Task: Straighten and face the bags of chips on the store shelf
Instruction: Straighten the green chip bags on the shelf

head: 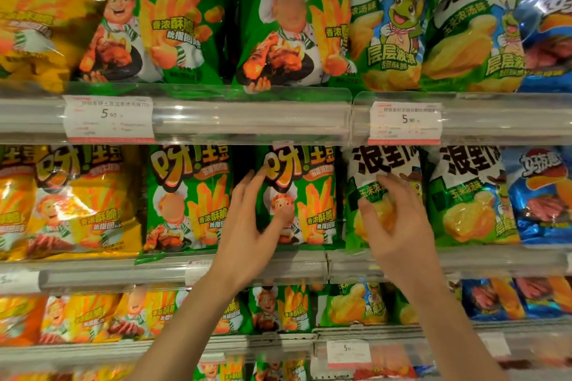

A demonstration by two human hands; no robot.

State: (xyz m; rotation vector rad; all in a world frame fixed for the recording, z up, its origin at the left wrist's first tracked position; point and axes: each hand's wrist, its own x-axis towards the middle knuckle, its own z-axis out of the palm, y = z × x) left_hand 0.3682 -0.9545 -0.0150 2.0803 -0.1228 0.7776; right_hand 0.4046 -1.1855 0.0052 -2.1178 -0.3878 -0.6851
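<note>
Both my hands are up at the middle shelf. My left hand (250, 219) holds the left edge of a green fries bag with a cartoon chef (309, 195): fingers reach behind that edge and the thumb presses on the front. My right hand (393, 219) lies over the front of a green and white wavy chips bag (365, 182), fingers spread and bent against it. Whether it grips the bag I cannot tell. A second green chef bag (185, 198) stands upright just left of my left hand.
Yellow bags (77, 201) fill the left of the middle shelf; another wavy chips bag (470, 195) and blue bags (538, 195) fill the right. The upper shelf carries the same brands behind a clear rail with price tags (108, 117). A lower shelf holds more bags (278, 309).
</note>
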